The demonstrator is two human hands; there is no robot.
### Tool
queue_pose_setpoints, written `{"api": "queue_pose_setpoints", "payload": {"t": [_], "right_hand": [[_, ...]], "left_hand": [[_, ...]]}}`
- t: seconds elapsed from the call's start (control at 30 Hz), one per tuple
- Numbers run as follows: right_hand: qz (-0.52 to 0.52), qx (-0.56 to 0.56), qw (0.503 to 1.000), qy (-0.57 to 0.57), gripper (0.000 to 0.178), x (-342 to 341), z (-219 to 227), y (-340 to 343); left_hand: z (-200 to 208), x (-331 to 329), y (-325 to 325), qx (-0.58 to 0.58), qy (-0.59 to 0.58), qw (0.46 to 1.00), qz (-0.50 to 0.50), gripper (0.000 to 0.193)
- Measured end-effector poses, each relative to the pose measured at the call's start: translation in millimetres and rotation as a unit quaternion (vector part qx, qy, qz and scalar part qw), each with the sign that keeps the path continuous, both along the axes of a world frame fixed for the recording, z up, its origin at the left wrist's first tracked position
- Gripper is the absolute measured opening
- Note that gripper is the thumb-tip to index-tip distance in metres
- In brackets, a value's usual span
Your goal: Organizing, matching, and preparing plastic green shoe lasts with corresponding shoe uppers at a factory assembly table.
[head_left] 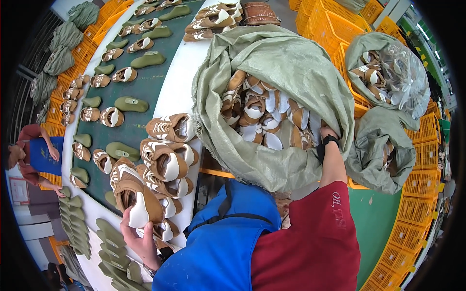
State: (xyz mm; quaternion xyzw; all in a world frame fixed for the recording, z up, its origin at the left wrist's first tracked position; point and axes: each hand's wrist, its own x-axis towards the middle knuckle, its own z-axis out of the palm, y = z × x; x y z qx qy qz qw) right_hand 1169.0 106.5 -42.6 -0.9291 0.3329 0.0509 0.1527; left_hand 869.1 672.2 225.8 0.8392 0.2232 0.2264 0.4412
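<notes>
My left hand grips the heel of a brown and white sneaker at the near edge of the work table. Its toe points away from me, beside a pile of similar sneakers stacked on the white table edge. My right hand reaches down inside the right rim of a large green woven sack. The sack stands open, and many brown and white shoe uppers lie jumbled in it. The right fingers are mostly hidden by the sack's contents and folds.
A green belt carries rows of sneakers and green shoe lasts. More lasts line the near white edge. Across the belt stands a co-worker in a blue apron. Yellow crates and further filled sacks stand to the right.
</notes>
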Motion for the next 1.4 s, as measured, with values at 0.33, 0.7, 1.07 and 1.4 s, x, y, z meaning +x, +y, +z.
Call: {"api": "queue_pose_setpoints", "payload": {"t": [0.33,0.7,1.07,1.4], "right_hand": [[0.103,0.35,0.923,-0.123,0.036,-36.0,91.4,23.2],[0.091,0.729,0.667,-0.126,0.024,-7.2,133.1,135.9],[0.119,0.082,0.99,0.001,0.098,0.6,-73.4,2.0],[0.204,-0.158,0.959,-0.118,0.061,5.3,-84.8,49.0]], "left_hand": [[3.0,10.7,-7.7,-0.009,-0.01,1.0,-0.006,0.052],[12.4,22.8,-23.9,-0.016,-0.059,0.994,-0.086,0.05],[9.1,-17.9,-20.9,-0.014,0.0,1.0,0.002,0.052],[11.2,-14.3,-28.9,0.011,-0.009,1.0,-0.012,0.052]]}}
